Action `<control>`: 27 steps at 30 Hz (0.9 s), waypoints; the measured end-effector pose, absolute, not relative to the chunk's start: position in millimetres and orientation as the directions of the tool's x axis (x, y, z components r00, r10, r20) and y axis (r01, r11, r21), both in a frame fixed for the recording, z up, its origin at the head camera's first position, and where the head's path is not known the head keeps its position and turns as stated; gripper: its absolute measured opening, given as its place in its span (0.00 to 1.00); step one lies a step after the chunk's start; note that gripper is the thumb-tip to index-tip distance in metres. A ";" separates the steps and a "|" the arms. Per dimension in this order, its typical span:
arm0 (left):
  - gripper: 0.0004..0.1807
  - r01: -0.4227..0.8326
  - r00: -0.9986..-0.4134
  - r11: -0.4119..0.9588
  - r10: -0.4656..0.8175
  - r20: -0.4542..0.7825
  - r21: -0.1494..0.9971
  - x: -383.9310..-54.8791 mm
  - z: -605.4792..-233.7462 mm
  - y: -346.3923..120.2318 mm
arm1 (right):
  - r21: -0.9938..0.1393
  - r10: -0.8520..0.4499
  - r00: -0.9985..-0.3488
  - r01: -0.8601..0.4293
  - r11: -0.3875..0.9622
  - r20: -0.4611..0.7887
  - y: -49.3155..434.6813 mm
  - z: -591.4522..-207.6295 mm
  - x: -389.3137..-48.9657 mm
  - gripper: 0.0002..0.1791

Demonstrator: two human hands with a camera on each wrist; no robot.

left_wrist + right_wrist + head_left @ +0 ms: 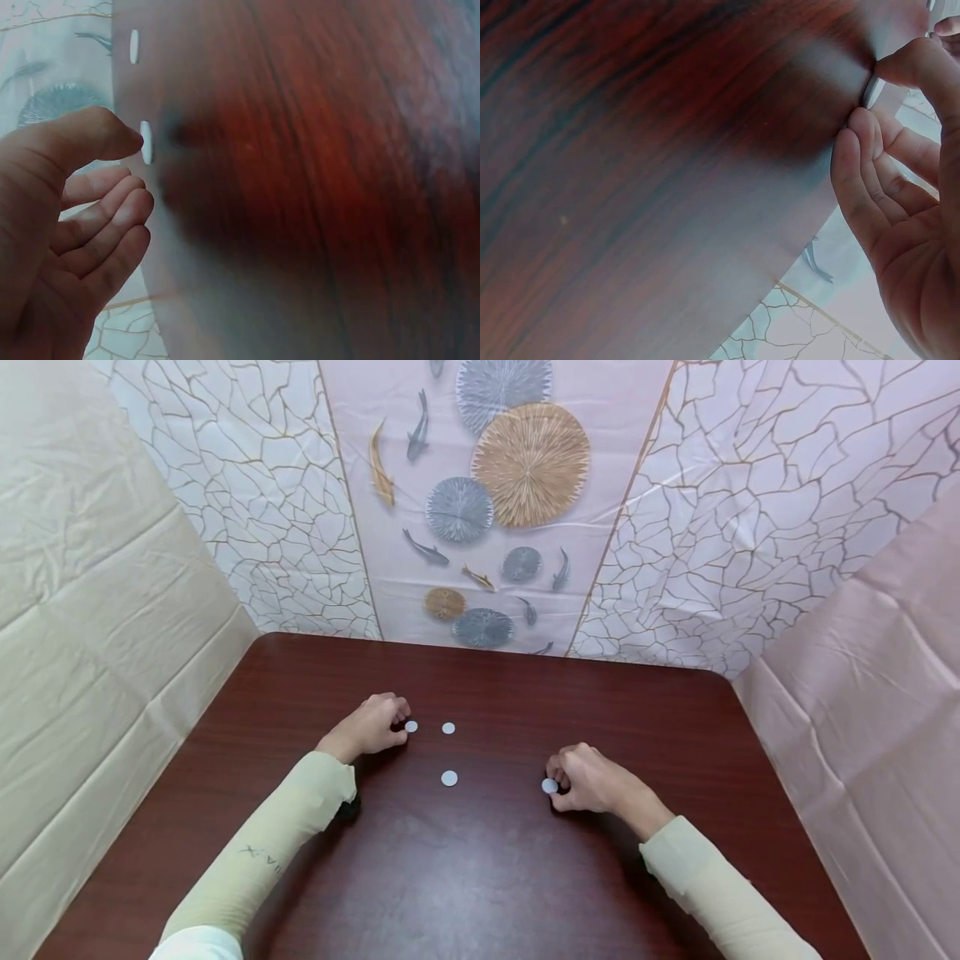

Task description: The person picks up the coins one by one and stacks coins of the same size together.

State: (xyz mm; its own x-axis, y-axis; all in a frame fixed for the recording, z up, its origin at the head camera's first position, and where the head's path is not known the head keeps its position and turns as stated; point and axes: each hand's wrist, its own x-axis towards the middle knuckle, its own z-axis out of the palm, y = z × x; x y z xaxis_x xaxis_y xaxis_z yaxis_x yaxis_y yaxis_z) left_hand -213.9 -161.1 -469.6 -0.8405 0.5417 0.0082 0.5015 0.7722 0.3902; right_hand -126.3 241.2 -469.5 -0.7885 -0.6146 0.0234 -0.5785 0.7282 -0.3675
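Near the back left of the dark wooden table, my left hand [372, 724] is at a small white disc [412, 727]. In the left wrist view the thumb tip meets that disc [146, 142], while the bent fingers [112, 259] stay a little apart from it. My right hand [596, 779], farther right and nearer, pinches another white disc [550, 786] by its edges. The right wrist view has this disc [870, 90] between thumb and fingertips, at the tabletop. Two more white discs lie flat between the hands, one farther back [448, 728], one nearer [449, 778].
The reddish-brown table [465, 877] has a glossy surface with rounded back corners. Behind it hangs a patterned cloth [465, 560] with fish and round leaf shapes. Plain beige cloth walls [82, 635] close in both sides.
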 end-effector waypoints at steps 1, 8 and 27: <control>0.15 0.503 -0.838 0.773 0.545 0.001 0.386 -214.6 -470.5 -161.5 | -0.367 -0.617 -0.787 -0.582 0.726 0.027 240.7 -469.8 -126.6 0.10; 0.11 0.596 -0.782 0.731 0.622 0.034 0.333 -219.2 -476.6 -166.9 | -0.364 -0.620 -0.784 -0.587 0.723 0.031 238.3 -470.8 -126.9 0.10; 0.04 0.681 -0.682 0.662 0.729 -0.058 0.314 -244.3 -465.5 -158.8 | -0.370 -0.609 -0.794 -0.566 0.737 0.001 240.6 -470.8 -127.2 0.10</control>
